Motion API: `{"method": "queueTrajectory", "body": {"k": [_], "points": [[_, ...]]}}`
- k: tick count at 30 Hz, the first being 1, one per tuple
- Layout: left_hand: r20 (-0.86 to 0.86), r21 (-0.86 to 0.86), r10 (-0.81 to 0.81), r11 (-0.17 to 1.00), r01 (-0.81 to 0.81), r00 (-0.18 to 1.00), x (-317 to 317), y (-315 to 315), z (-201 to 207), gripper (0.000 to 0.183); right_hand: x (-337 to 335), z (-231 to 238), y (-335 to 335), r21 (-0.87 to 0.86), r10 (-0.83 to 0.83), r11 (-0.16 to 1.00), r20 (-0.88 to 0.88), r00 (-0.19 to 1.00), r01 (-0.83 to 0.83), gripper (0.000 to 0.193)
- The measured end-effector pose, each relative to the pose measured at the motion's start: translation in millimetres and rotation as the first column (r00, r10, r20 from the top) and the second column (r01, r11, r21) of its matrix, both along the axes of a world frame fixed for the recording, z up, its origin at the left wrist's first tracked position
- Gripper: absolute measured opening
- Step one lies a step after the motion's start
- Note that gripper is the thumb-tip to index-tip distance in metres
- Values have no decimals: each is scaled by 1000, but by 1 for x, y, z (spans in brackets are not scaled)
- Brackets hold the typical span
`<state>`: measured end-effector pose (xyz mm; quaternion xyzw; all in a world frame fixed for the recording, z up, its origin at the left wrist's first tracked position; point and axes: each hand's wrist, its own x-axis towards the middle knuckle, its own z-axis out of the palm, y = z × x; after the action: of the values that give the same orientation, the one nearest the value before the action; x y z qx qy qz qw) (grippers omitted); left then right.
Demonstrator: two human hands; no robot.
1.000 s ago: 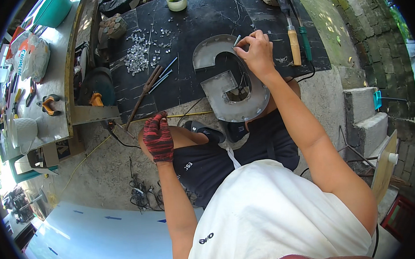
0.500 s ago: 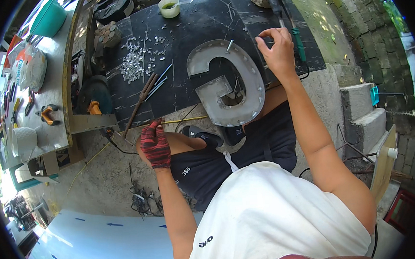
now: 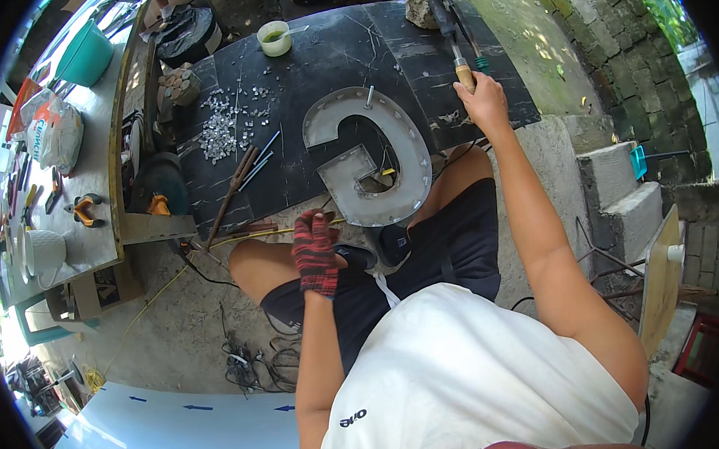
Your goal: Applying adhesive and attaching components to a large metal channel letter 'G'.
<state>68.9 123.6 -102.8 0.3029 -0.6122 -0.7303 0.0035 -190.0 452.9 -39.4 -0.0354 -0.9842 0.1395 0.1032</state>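
Note:
A grey metal letter shell (image 3: 388, 153) lies on the black marble slab (image 3: 341, 53), partly over its near edge and above my lap. My right hand (image 3: 481, 102), bare, closes around the wooden handle of a tool (image 3: 462, 66) that lies at the slab's right side. My left hand (image 3: 316, 248), in a red and black knit glove, rests on my knee with its fingers curled beside a thin yellowish rod (image 3: 286, 227), holding nothing I can make out.
On the slab are a heap of small silver pieces (image 3: 222, 126), several thin rods (image 3: 245, 178), a green cup (image 3: 274, 39) and a stone (image 3: 422, 11). A cluttered bench (image 3: 60, 177) stands left, concrete blocks (image 3: 621, 200) right, cables (image 3: 253, 363) on the ground.
My right hand left the metal letter and moved right and farther away to the wooden-handled tool. My gloved left hand stayed on my knee.

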Motion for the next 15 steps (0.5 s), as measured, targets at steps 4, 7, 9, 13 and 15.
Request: {"method": "queueTrajectory", "body": {"k": [4, 7, 9, 13, 15], "points": [[28, 354, -47, 935, 34, 999, -14, 28, -46, 42, -10, -9, 6, -142, -42, 988, 109, 993, 58, 47], [38, 677, 42, 734, -57, 998, -20, 38, -61, 43, -5, -10, 10, -243, -41, 970, -101, 994, 15, 42], [-104, 663, 16, 747, 57, 994, -21, 43, -65, 39, -4, -8, 31, -346, -36, 938, -56, 998, 15, 39], [-261, 507, 28, 855, 112, 965, -9, 56, -72, 34, 34, 64, 28, -503, 102, 860, 4, 995, -86, 38], [-241, 587, 57, 804, 99, 969, -7, 65, -49, 31, 59, 105, 34, -385, 173, 907, -28, 985, -170, 40]]}}
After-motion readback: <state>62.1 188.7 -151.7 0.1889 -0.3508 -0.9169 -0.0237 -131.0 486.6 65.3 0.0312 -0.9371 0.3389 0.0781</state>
